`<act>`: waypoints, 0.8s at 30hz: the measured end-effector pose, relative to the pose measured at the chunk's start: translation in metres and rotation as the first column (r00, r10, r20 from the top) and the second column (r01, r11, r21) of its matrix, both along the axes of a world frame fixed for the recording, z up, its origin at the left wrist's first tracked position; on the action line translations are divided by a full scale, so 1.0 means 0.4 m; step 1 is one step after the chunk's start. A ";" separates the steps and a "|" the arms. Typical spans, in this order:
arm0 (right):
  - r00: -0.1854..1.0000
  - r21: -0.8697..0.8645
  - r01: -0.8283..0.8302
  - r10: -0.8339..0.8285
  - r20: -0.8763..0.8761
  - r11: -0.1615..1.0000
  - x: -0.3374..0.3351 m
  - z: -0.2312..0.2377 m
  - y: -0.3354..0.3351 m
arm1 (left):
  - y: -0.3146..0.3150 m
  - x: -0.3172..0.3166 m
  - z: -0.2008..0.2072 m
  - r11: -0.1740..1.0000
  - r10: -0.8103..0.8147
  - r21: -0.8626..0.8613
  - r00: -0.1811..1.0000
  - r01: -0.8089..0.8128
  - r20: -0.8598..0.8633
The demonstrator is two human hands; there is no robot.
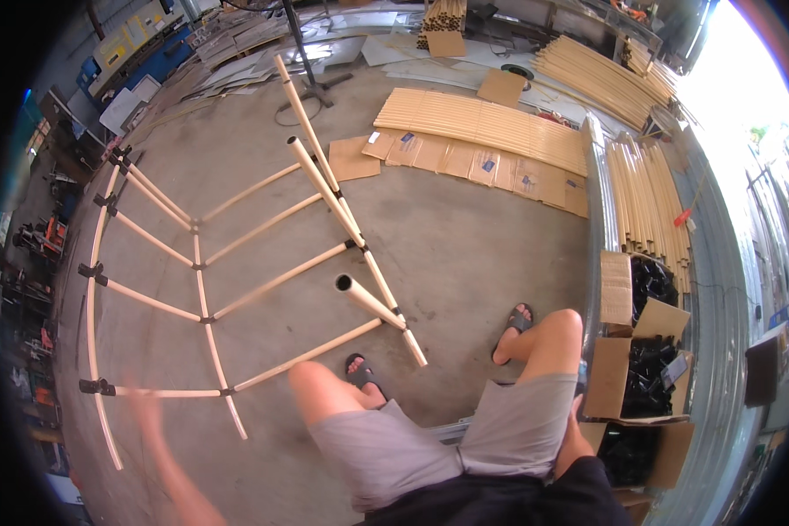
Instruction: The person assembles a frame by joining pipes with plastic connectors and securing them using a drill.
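Observation:
A frame of cream-coloured pipes [203, 294] joined by black connectors [97, 387] stands on the floor to my left and ahead. Several pipes stick up from its right side, one showing its open end [344, 283] toward me. My left hand [143, 405] is at the frame's nearest crosspiece, close to the black connector at its left end. Motion smears its fingers, so I cannot tell whether it grips the pipe. Beside my right thigh is my right hand [573, 436], low down, its fingers mostly hidden by my leg and shorts.
Cardboard boxes [607, 377] of black connectors stand at my right, beside long metal lengths [719, 351]. Cream pipes lie bundled [644, 202] beyond them and in a row on cardboard [482, 123] ahead. A black stand [311, 88] rises at the back. My sandalled feet rest on concrete.

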State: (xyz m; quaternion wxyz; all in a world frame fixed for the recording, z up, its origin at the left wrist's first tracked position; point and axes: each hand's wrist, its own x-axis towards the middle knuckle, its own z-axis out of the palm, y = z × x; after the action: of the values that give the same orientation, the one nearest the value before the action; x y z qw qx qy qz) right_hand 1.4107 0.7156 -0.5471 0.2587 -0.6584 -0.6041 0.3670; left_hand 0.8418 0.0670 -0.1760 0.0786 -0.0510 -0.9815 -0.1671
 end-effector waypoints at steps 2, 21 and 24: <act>0.997 -0.034 -0.014 0.012 -0.070 0.999 -0.034 -0.022 -0.038 | 0.417 0.169 0.079 0.901 -0.292 0.420 0.870 0.110 0.397; 0.973 0.292 0.045 0.024 -0.229 0.955 -0.027 -0.165 0.264 | 0.887 0.200 -0.210 0.755 -0.318 0.650 0.821 -0.084 0.475; 0.951 0.068 0.002 0.020 -0.310 0.998 -0.012 -0.139 0.226 | 0.835 0.204 -0.198 0.765 -0.242 0.626 0.835 -0.148 0.494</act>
State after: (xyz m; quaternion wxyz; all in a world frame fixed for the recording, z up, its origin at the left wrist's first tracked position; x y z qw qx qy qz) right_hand 1.4059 0.8060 -0.6029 0.3707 -0.5808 -0.5710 0.4463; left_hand 0.9232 0.4010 -0.2550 -0.1974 0.0033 -0.8424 -0.5015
